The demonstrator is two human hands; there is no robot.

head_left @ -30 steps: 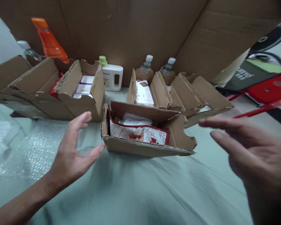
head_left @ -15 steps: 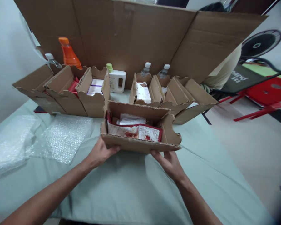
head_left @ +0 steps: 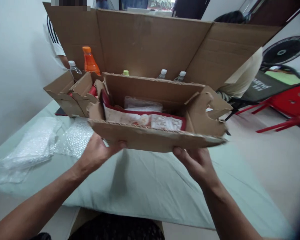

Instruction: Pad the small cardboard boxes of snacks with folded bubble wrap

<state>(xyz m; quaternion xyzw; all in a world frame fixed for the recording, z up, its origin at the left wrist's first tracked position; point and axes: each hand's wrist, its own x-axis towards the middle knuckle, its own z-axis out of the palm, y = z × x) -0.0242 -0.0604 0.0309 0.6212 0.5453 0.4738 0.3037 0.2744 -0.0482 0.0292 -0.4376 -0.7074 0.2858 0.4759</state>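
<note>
Between my two hands an open-topped cardboard box (head_left: pixel 150 141) hangs above the table, tipped so that its inside faces me. My left hand (head_left: pixel 96 150) grips the lower left corner, its thumb along the front wall. At the lower right, my right hand (head_left: pixel 196 160) holds the box with its thumb on the front and the fingers underneath, partly hidden. Inside lies a red-edged printed packet (head_left: pixel 142 119), with a clear plastic wrapped item (head_left: pixel 143 104) behind it.
Bubble wrap (head_left: pixel 32 141) lies on the green-covered table (head_left: pixel 150 186) at left. Behind stand more cardboard boxes (head_left: pixel 77 103), an orange bottle (head_left: pixel 90 62), clear bottles (head_left: pixel 180 76) and a tall cardboard screen (head_left: pixel 150 46). Another person's sleeve (head_left: pixel 53 36) shows at back left. A red stool (head_left: pixel 290 100) stands right.
The held box has come up and closer to me, now looking larger and hiding several boxes behind it. Both hands moved with it, still gripping. A person's sleeve has appeared at the back left.
</note>
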